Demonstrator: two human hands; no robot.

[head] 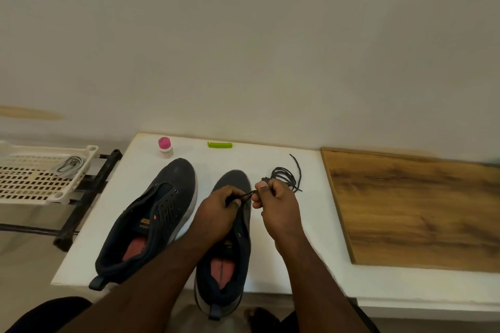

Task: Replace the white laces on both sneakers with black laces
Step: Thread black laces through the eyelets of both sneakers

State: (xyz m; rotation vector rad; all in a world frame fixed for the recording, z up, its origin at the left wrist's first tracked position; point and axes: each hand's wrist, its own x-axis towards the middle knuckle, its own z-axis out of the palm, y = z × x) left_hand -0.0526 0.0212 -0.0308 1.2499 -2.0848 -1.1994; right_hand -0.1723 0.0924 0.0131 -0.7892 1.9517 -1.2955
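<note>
White table (pixel 311 238) stands against a plain wall, a wood board (pixel 419 211) at its right and a slotted tray (pixel 32 184) off its left. Two dark sneakers (pixel 151 213) sit unlaced; the right sneaker (pixel 238 257) is half hidden by forearms. Both hands, left (pixel 219 213) and right (pixel 276 205), pinch one black lace (pixel 286 178) above its toe. One pink-capped bottle (pixel 165 147), one green clip (pixel 219 144).

plain pale wall (pixel 243 35); white table (pixel 311 251) against it, wooden board (pixel 419 211) on its right.

Matt cloth sneakers (pixel 162 213) on smooth white table (pixel 311 224), wood-grain board (pixel 411 211).
</note>
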